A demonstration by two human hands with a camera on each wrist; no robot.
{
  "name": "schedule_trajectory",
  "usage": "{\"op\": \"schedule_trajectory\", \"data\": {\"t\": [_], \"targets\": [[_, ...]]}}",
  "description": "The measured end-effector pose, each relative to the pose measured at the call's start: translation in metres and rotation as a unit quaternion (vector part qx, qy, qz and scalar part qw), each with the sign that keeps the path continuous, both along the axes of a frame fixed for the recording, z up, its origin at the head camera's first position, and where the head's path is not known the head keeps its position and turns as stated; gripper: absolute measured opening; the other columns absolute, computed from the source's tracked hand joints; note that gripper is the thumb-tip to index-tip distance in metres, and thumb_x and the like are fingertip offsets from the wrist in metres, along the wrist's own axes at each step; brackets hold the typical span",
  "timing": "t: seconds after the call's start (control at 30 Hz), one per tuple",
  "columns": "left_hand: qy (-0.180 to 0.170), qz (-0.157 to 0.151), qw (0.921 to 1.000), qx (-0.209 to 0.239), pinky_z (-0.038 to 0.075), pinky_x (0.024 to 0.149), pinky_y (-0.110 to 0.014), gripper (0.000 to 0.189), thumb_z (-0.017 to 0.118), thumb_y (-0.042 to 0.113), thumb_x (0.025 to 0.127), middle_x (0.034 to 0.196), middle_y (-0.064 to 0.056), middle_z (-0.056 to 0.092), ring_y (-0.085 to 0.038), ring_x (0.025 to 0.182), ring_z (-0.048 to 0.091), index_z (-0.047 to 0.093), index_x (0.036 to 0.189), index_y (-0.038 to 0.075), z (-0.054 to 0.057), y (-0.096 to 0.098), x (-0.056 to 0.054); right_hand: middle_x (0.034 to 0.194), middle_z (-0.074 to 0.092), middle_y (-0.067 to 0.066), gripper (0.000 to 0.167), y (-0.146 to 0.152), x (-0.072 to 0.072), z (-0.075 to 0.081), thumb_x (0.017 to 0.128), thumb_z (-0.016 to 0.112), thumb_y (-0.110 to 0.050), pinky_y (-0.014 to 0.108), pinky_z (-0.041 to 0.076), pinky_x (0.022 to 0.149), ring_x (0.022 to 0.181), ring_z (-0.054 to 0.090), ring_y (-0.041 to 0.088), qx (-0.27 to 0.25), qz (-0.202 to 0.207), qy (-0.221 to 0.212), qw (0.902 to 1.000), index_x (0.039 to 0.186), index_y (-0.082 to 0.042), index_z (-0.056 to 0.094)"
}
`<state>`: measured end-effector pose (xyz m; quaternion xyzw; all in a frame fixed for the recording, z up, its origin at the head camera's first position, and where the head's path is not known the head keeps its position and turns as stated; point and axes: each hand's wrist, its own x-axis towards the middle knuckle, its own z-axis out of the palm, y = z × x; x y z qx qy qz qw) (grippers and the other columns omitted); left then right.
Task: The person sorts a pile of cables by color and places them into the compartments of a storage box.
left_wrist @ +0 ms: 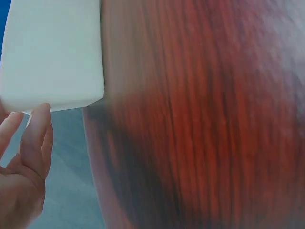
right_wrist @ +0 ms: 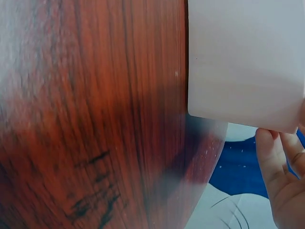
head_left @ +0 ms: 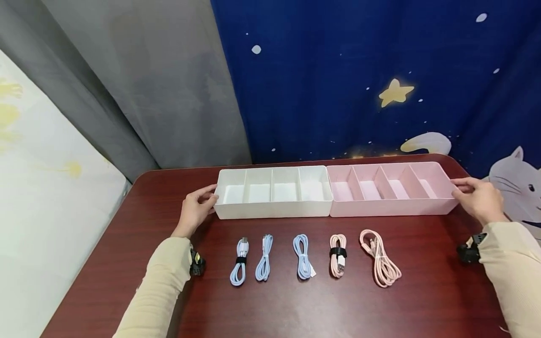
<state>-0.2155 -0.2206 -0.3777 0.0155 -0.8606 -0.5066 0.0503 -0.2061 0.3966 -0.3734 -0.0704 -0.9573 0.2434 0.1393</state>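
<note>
A white divided storage box [head_left: 272, 211] and a pink one [head_left: 393, 208] stand end to end near the table's far edge, their inner ends touching. My left hand [head_left: 196, 209] touches the outer end of the white box with its fingertips. At the opposite end, my right hand [head_left: 483, 199] has its fingertips against the pink box. Both wrist views show fingers [left_wrist: 35, 138] lying along the end walls. In front of the boxes lie three coiled light blue cables [head_left: 263, 265] and two coiled pink cables [head_left: 385, 268], in a row.
The dark red wooden table [head_left: 321, 312] has rounded far corners. A grey curtain [head_left: 169, 84] and a blue curtain [head_left: 317, 94] with stars hang behind it. White fabric [head_left: 46, 188] is at the left. Each box has several compartments with no contents visible.
</note>
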Motion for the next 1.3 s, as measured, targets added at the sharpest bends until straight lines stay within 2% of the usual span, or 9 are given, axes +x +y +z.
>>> {"op": "schedule_trajectory", "data": {"t": [0.03,0.07,0.27,0.3,0.37,0.47,0.6,0.7,1.3], "targets": [[-0.001,0.0,1.0,0.0,0.051,0.065,-0.029,0.037,0.056,0.012,0.087,0.099,-0.017,0.058,-0.019,0.082,0.06,0.053,0.124,0.009,0.0,0.0,0.0,0.09,0.06,0.027,0.031,0.002,0.0,-0.002,0.083,0.052,-0.013,0.042,0.027,0.064,0.086,0.046,0.042,-0.001,0.001,-0.001,1.0,0.108,0.005,0.056],[-0.002,0.002,1.0,-0.001,0.051,0.065,-0.029,0.037,0.057,0.013,0.087,0.099,-0.017,0.058,-0.02,0.082,0.06,0.053,0.124,0.009,0.0,-0.001,-0.001,0.085,0.064,0.018,0.029,0.009,-0.003,-0.009,0.084,0.052,-0.016,0.043,0.027,0.065,0.087,0.046,0.04,0.002,-0.002,-0.001,1.0,0.109,0.0,0.058],[-0.002,0.007,0.9999,-0.011,0.051,0.065,-0.026,0.038,0.056,0.014,0.088,0.102,-0.018,0.057,-0.024,0.088,0.059,0.052,0.125,0.009,0.001,-0.011,-0.001,0.088,0.065,0.013,0.032,0.059,-0.04,-0.067,0.085,0.053,-0.028,0.049,0.025,0.073,0.09,0.048,0.035,0.006,-0.004,0.037,0.9993,0.111,-0.01,0.059],[-0.003,0.01,0.9999,-0.013,0.051,0.065,-0.026,0.038,0.056,0.015,0.088,0.102,-0.017,0.057,-0.023,0.088,0.059,0.052,0.125,0.01,0.001,-0.013,-0.001,0.093,0.062,0.021,0.034,0.057,-0.041,-0.068,0.085,0.053,-0.028,0.05,0.025,0.073,0.09,0.048,0.035,0.008,-0.004,0.04,0.9992,0.111,-0.007,0.058],[-0.005,0.016,0.9997,-0.019,0.051,0.065,-0.025,0.038,0.056,0.016,0.088,0.102,-0.016,0.057,-0.017,0.085,0.059,0.052,0.125,0.011,0.001,-0.018,0.0,0.092,0.063,0.018,0.033,0.046,-0.039,-0.062,0.085,0.054,-0.026,0.05,0.026,0.074,0.09,0.048,0.035,0.01,-0.006,0.04,0.9991,0.111,-0.007,0.058],[-0.005,0.021,0.9994,-0.028,0.051,0.065,-0.024,0.038,0.055,0.017,0.088,0.103,-0.015,0.057,-0.01,0.081,0.059,0.052,0.126,0.012,0.001,-0.024,0.003,0.09,0.063,0.017,0.032,0.018,-0.027,-0.039,0.084,0.055,-0.022,0.051,0.028,0.075,0.09,0.048,0.038,0.008,-0.007,0.032,0.9994,0.11,-0.005,0.057],[-0.005,0.024,0.9991,-0.036,0.051,0.067,-0.025,0.039,0.055,0.019,0.088,0.104,-0.015,0.057,-0.005,0.079,0.058,0.051,0.126,0.012,0.002,-0.03,0.006,0.094,0.06,0.024,0.031,-0.019,-0.009,-0.008,0.082,0.054,-0.014,0.052,0.029,0.072,0.089,0.049,0.042,-0.001,0.011,0.023,0.9997,0.108,0.002,0.056],[-0.008,0.028,0.9988,-0.04,0.051,0.067,-0.026,0.039,0.055,0.02,0.089,0.104,-0.016,0.057,-0.003,0.078,0.057,0.051,0.126,0.012,0.003,-0.034,0.008,0.096,0.058,0.027,0.031,-0.034,-0.001,0.002,0.082,0.053,-0.012,0.051,0.03,0.07,0.088,0.05,0.043,0.002,0.024,0.022,0.9995,0.108,0.004,0.055],[-0.024,0.031,0.9978,-0.053,0.05,0.067,-0.02,0.041,0.053,0.026,0.089,0.107,-0.016,0.055,0.003,0.077,0.053,0.049,0.128,0.013,0.004,-0.052,0.023,0.094,0.059,0.027,0.03,-0.051,-0.002,-0.001,0.082,0.052,-0.012,0.052,0.03,0.072,0.088,0.051,0.041,-0.012,0.042,0.019,0.9988,0.108,0.003,0.054]]}}
